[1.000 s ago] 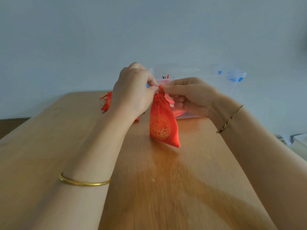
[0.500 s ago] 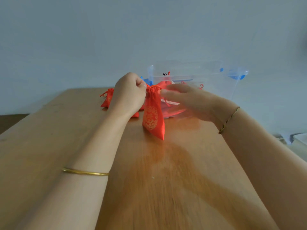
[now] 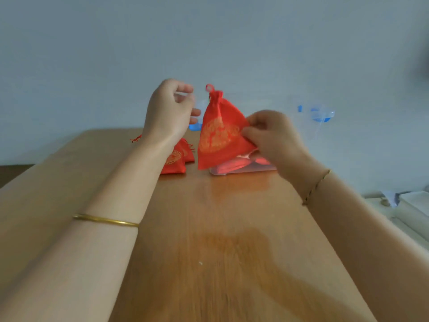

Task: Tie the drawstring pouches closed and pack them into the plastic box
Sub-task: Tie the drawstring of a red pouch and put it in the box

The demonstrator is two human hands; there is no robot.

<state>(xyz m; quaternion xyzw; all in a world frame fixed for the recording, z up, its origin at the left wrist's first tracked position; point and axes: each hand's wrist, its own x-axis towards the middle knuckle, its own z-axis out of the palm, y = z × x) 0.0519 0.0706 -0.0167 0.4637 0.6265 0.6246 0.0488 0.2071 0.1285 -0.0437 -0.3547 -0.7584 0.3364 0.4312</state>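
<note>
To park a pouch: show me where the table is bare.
Bare: the table between the forearms, from the near edge up to the box and the loose pouches; also the strip left of the left forearm. Crowded: the far end, around box and pouches.

Satiny red cloth pouch (image 3: 220, 133); clear plastic box (image 3: 243, 169); glossy wooden table (image 3: 220, 240)

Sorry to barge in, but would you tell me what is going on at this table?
A person's right hand pinches the side of a cinched red drawstring pouch, held up in front of the clear plastic box. The left hand hovers beside the pouch's neck, loosely curled, apparently holding nothing. More pouches lie on the wooden table behind the left wrist.
</note>
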